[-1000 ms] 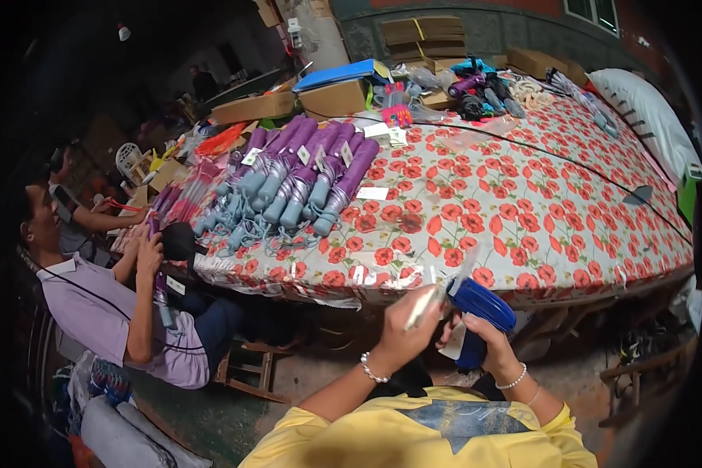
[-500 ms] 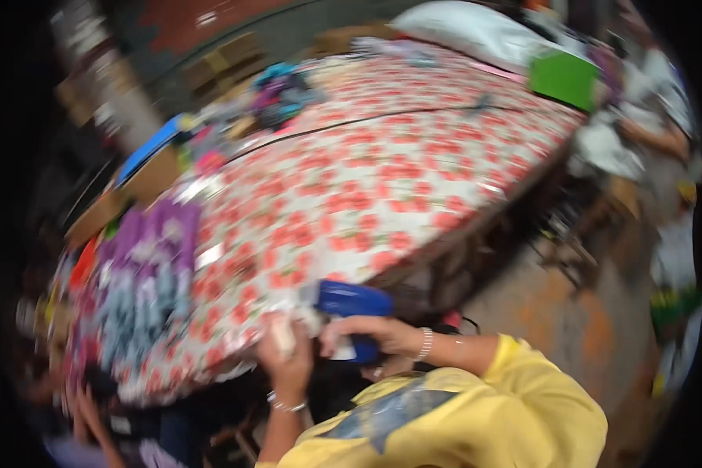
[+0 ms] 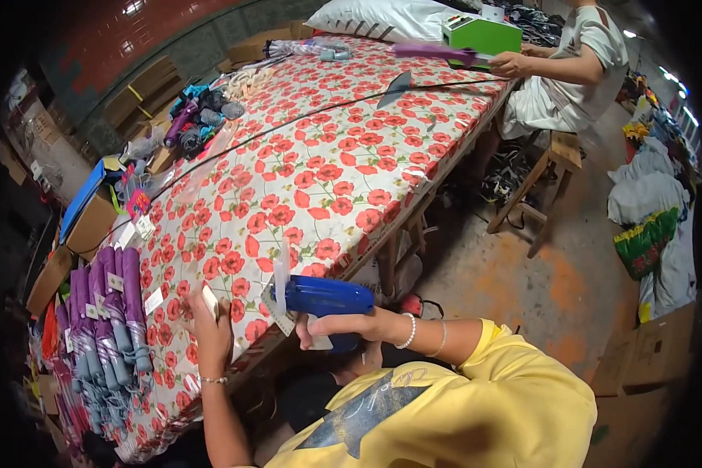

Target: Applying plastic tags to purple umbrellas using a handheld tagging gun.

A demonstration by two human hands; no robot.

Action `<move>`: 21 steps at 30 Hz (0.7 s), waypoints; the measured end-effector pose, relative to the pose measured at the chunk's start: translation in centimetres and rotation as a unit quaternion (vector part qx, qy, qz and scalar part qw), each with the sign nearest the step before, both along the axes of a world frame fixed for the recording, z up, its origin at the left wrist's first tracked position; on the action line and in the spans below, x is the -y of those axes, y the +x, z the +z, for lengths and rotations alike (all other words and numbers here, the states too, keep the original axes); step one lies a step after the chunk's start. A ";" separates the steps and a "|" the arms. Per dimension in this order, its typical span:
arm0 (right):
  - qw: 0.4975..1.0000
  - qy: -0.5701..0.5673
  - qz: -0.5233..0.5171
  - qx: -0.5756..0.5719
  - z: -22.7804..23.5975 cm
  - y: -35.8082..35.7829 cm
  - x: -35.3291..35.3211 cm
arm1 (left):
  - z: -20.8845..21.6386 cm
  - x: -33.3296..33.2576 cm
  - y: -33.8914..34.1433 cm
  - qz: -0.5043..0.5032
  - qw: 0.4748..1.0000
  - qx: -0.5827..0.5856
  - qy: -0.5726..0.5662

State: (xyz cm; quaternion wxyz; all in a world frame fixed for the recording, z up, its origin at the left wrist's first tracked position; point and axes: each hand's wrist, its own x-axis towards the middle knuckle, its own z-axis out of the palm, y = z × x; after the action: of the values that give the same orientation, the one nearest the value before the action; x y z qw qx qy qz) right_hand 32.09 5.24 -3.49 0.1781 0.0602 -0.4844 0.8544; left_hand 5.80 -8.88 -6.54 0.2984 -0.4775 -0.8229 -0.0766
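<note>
My right hand (image 3: pixel 343 324) is wrapped round a blue tagging gun (image 3: pixel 327 296) at the near edge of the table. A clear upright strip of fasteners (image 3: pixel 282 265) rises from its front, and a pale card (image 3: pixel 279 313) hangs just below. My left hand (image 3: pixel 209 327) is closed on a small stack of white tags (image 3: pixel 210 302), apart from the gun; some fingers are smeared. Left of it, folded purple umbrellas (image 3: pixel 105 304) with grey handles lie in a row, several bearing white tags. A loose white tag (image 3: pixel 154 301) rests between them and my left hand.
The table carries a poppy-patterned cloth (image 3: pixel 320 179) crossed by a dark cable (image 3: pixel 257 140). A co-worker (image 3: pixel 577 70) at the far right holds a purple umbrella (image 3: pixel 437 51) by a green machine (image 3: pixel 483 35). A wooden stool (image 3: pixel 542 183) and cardboard boxes (image 3: pixel 651 351) stand right.
My hands have moved apart, the left one going left with the tags. The view has shifted and sharpened, bringing the co-worker with the umbrella more fully into sight.
</note>
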 end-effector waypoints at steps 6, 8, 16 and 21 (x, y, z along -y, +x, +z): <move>0.964 0.192 -0.172 -0.060 2.2 2.3 -4.7 | 4.0 -2.3 3.5 -0.074 0.877 0.464 0.099; 0.796 0.476 -0.357 -0.110 4.9 2.8 -8.4 | 3.3 -3.3 3.9 -0.127 0.848 0.498 0.132; 0.454 0.664 -0.568 0.175 6.5 -1.0 -34.8 | 1.4 -6.1 5.4 -0.127 0.964 0.229 -0.053; 0.482 0.663 -0.449 0.355 1.2 -2.6 -45.2 | 0.5 -5.9 5.0 -0.155 0.930 0.329 -0.056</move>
State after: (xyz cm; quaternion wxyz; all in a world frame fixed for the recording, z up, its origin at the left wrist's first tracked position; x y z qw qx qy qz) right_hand 29.44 50.47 -2.25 0.2578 -0.3738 -0.8904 0.0324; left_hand 10.78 -2.94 -6.00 -0.0321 -0.5628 -0.7939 -0.2280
